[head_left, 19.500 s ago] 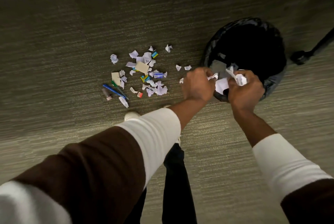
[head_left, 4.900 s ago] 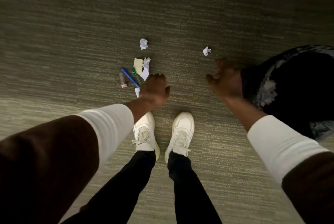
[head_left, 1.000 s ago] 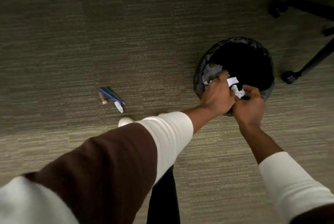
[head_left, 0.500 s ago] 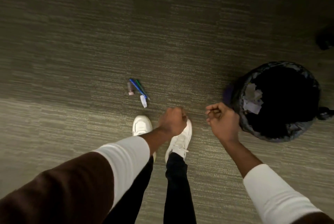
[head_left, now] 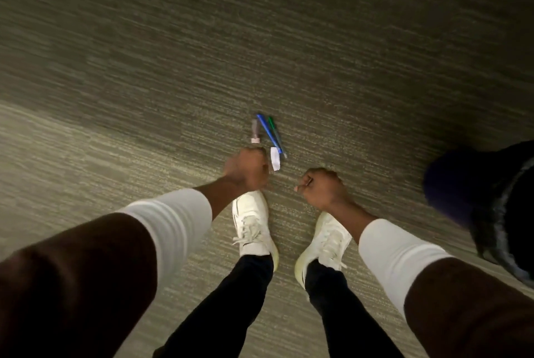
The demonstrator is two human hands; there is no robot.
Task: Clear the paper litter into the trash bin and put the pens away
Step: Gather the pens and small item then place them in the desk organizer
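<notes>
A blue pen (head_left: 269, 133) and a green pen (head_left: 275, 132) lie side by side on the carpet, with a short grey and pink object (head_left: 255, 131) just left of them. One white paper scrap (head_left: 275, 158) lies at the pens' near ends. My left hand (head_left: 248, 168) hovers right beside the scrap, fingers curled, holding nothing that I can see. My right hand (head_left: 320, 187) is a loose fist a little to the right, also with nothing visible in it. The black-lined trash bin (head_left: 488, 198) is at the right edge, partly cut off.
My two white shoes (head_left: 254, 224) stand on the grey-green carpet just below the hands, toes pointing at the pens. The frame is motion-blurred.
Both hands left the bin after dropping paper in it and moved left. The view swung with them, so the pens and the scrap now lie just ahead of my left hand.
</notes>
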